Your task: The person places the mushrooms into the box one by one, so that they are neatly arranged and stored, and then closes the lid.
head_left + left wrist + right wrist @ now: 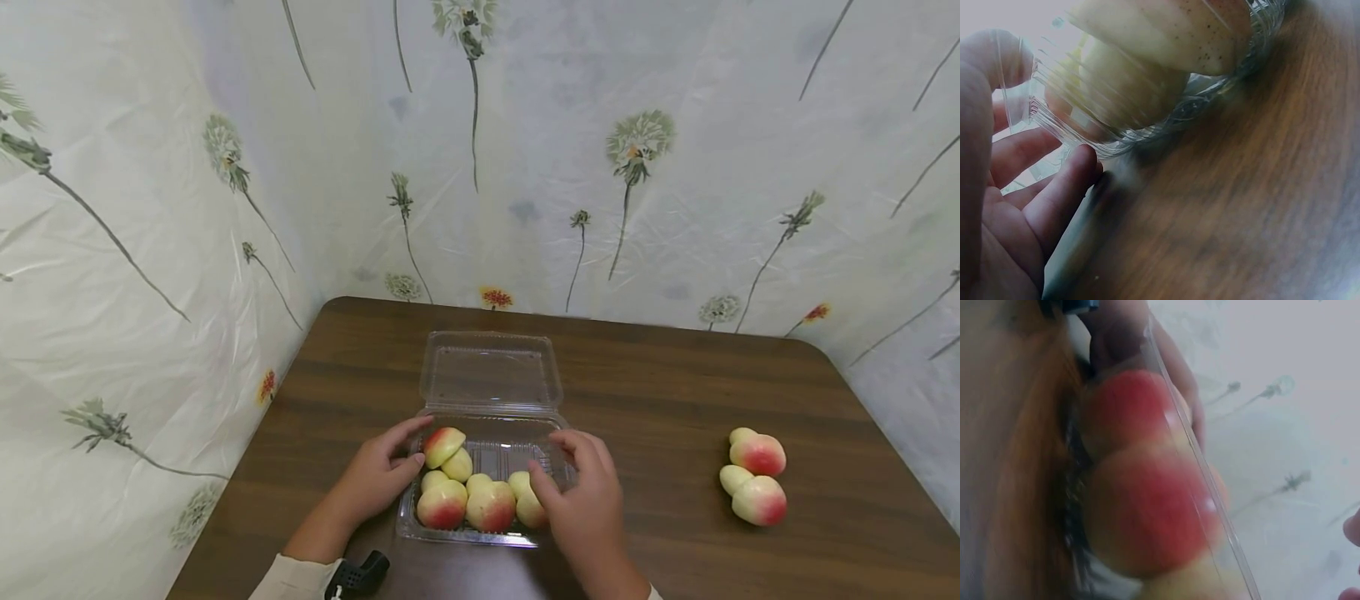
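Could spill fruit (491,507) by tipping the box (495,454), with left hand (378,475) gripping its edge and right hand (588,492) loosely curved, its hold impossible to tell.

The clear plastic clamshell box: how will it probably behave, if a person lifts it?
The clear plastic clamshell box looks thin-walled and ribbed, so it would probably flex when squeezed. Its open lid, joined along the far edge, may flop. The peach-like fruits gather at the near and left sides, so the box might tip that way.
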Available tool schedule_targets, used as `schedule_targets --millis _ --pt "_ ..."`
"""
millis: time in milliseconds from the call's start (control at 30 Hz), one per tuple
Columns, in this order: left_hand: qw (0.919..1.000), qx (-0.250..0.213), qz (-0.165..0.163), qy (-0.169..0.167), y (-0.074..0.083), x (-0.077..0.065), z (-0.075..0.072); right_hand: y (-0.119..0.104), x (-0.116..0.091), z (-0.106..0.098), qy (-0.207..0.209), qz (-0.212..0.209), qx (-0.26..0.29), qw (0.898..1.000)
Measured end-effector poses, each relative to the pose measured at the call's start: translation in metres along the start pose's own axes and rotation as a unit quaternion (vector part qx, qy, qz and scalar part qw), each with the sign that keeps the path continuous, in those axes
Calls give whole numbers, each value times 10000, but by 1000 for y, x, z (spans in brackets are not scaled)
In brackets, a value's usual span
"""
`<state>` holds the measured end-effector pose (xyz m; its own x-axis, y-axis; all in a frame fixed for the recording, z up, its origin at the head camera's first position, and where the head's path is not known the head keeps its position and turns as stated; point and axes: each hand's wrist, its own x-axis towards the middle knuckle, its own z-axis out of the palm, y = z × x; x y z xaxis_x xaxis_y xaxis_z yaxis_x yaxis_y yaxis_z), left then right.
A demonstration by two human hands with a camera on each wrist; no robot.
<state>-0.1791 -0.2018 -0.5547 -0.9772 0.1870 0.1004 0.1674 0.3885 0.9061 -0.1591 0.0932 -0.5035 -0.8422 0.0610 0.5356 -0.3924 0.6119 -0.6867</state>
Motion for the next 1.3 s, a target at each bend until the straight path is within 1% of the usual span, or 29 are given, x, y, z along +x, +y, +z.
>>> schedule_targets --millis 100,233,367,467,567,667,900,1067,1167,1300 --pt "10000 11 4 -14 0 0 0 6 4 -5 102 32 73 9999" --pt "10000 29 -6 -23 0 0 0 14 8 -12 67 401 97 9991" --pt "10000 52 8 -29 0 0 0 20 9 -16 -67 736 -31 9973" --pt "10000 40 31 -41 -1 1 0 24 9 -19 -102 808 -182 9965" --pt "10000 37 35 -56 -1 1 0 28 8 -21 -54 833 -262 9962" --pt "10000 38 4 -71 0 1 0 33 7 -24 -11 947 -309 9950" --pt "10000 12 -33 -73 0 0 0 42 5 -34 44 1436 -461 9885" --pt "10000 0 41 -78 0 0 1 46 4 -42 -108 1777 -560 9824" --pt "10000 -11 40 -86 -1 0 1 50 2 -44 -105 1749 -616 9826" --pt "10000 -37 -4 -76 -2 0 0 60 0 -47 175 1431 -841 9860"
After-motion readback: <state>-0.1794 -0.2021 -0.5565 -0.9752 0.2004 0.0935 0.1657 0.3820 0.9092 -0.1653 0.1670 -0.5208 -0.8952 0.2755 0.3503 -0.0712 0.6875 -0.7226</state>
